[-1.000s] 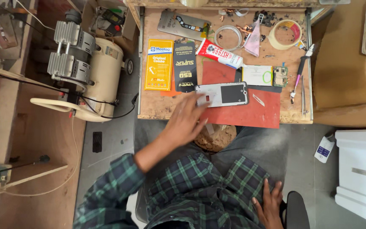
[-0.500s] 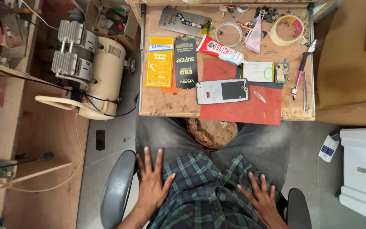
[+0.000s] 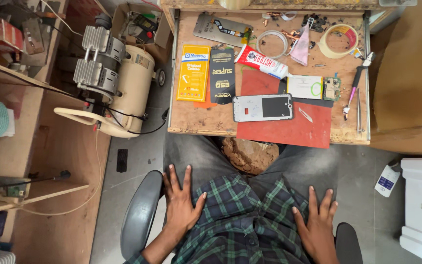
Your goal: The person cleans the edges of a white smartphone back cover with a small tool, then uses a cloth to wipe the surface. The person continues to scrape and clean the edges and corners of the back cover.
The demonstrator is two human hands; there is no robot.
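On the worktop (image 3: pixel 191 122), a phone frame (image 3: pixel 263 107) lies on a mat (image 3: pixel 289 129), tweezers (image 3: pixel 357 117) to its right, a glue tube (image 3: pixel 261 62) behind.

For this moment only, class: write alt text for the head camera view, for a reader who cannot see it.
A seated person rests the left hand and right hand flat on their thighs, below a wooden workbench. On it, a phone frame lies partly on a red mat, with a glue tube and tape roll beyond.

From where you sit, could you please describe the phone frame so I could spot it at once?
On the wooden workbench, find the red rectangular mat at its front edge. The white phone frame with a black window lies flat across the mat's upper left corner, the only white-bordered slab there.
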